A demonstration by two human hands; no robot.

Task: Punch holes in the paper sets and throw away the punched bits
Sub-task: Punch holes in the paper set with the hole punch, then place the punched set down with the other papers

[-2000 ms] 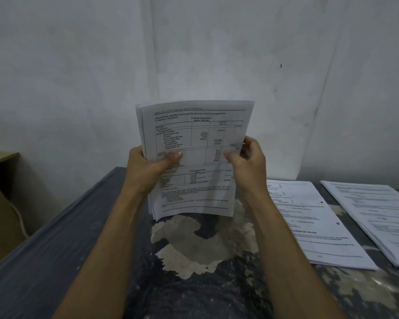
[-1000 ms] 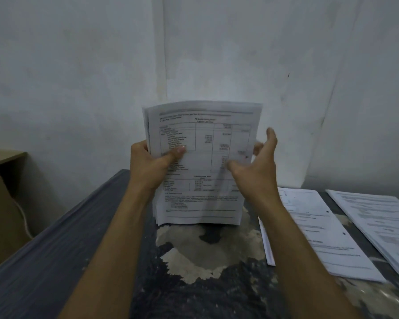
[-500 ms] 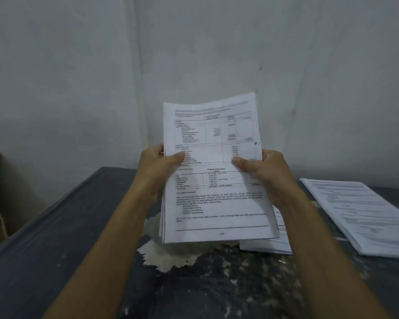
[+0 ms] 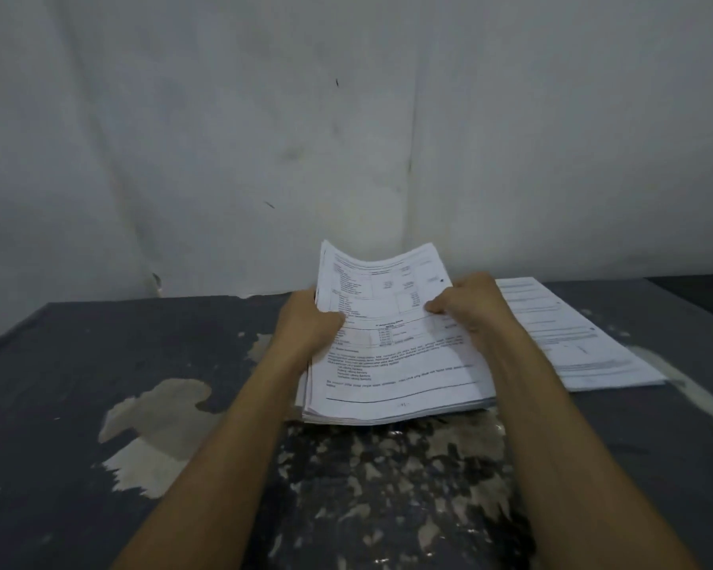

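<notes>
Gripping a thick set of printed pages (image 4: 392,355) from both sides, two bare hands are seen over a worn dark desk (image 4: 79,405). The left hand (image 4: 309,322) is closed on the set's left edge, its thumb laid across the top sheet and its fingers hidden beneath. The right hand (image 4: 472,306) is closed on the right edge in the same way, thumb on top, knuckles raised. Between the two grips the upper part of the set is bowed, its far corners lifted toward the pale wall (image 4: 346,117), while its near edge is lowered close to the desk; whether that edge actually rests on the surface cannot be told. The top sheet is printed with a table above and lines of text below, too small to be read.

Just beyond the right grip, and partly hidden behind it, a second stack of printed pages (image 4: 573,343) is laid flat on the desk, reaching away to the right. Near that stack's right edge a dark dot can be made out, though its nature cannot be told. Left of the left grip and below both forearms, the desk's dark coating is seen flaked away in pale patches (image 4: 157,425).
</notes>
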